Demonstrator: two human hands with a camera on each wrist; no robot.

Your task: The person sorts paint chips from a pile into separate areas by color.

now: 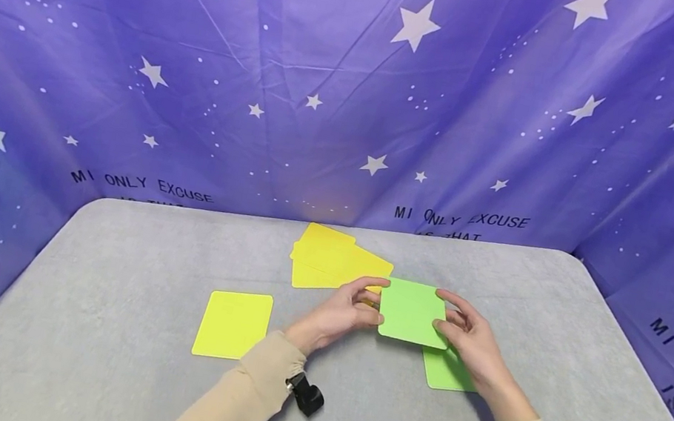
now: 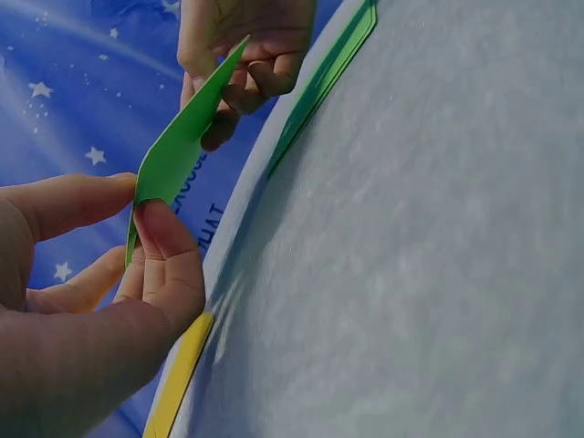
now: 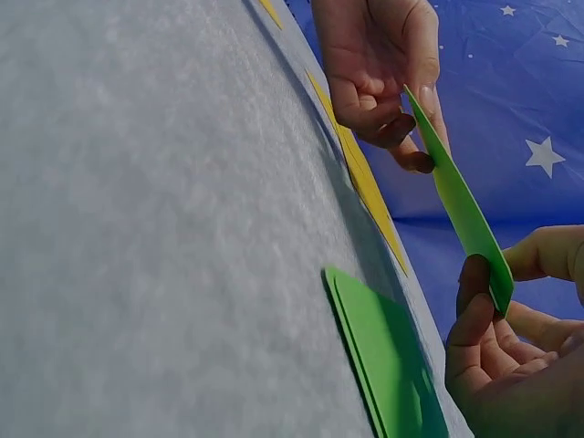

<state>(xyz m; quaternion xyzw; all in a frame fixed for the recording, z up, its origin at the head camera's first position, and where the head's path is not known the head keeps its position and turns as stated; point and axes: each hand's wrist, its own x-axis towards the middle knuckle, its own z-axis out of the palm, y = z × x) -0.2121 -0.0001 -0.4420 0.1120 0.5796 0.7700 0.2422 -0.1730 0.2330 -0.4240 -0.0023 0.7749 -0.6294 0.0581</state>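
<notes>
Both hands hold up one square green card [image 1: 414, 313] above the table, tilted toward the head camera. The left hand [image 1: 344, 315] pinches its left edge between thumb and fingers. At the opposite edge, the right hand [image 1: 474, 344] grips it the same way. Below the right hand lies a green card stack [image 3: 379, 351], partly hidden in the head view; the right wrist view shows more than one layer. Behind the left hand, several yellow cards [image 1: 328, 262] overlap in a loose fan. A single bright yellow square card [image 1: 233, 325] rests apart, left of the left forearm.
The grey cloth-covered table [image 1: 113, 291] fills the lower part of the head view. A purple curtain with stars [image 1: 305, 84] hangs behind it and along both sides. Black wrist cameras [image 1: 307, 395] are strapped over the beige sleeves.
</notes>
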